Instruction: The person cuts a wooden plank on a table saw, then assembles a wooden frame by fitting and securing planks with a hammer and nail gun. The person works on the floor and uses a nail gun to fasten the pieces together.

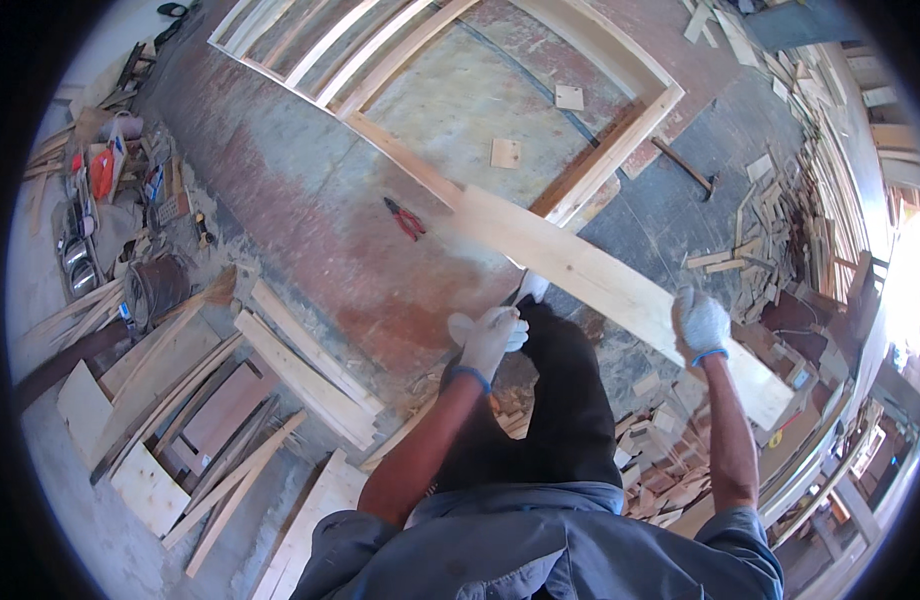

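Note:
A long pale wooden board [580,274] slants across the view, its far end over the near corner of a rectangular timber frame [407,161]. In a white work glove, my right hand [701,321] grips the board towards its near right end. My left hand [493,337], also gloved, is bent in front of my legs, away from the board; whether its curled fingers hold something small cannot be made out. Red-handled pliers [405,219] lie on the floor left of the board. Two small square wood pieces [505,153] lie on the floor inside the frame's outline.
A hammer [685,168] lies right of the frame. Scrap wood [760,225] is heaped along the right side and around my feet. Planks [306,375] and panels lie at the lower left. A wire spool [157,289], a broom head [213,289] and tools are on the left.

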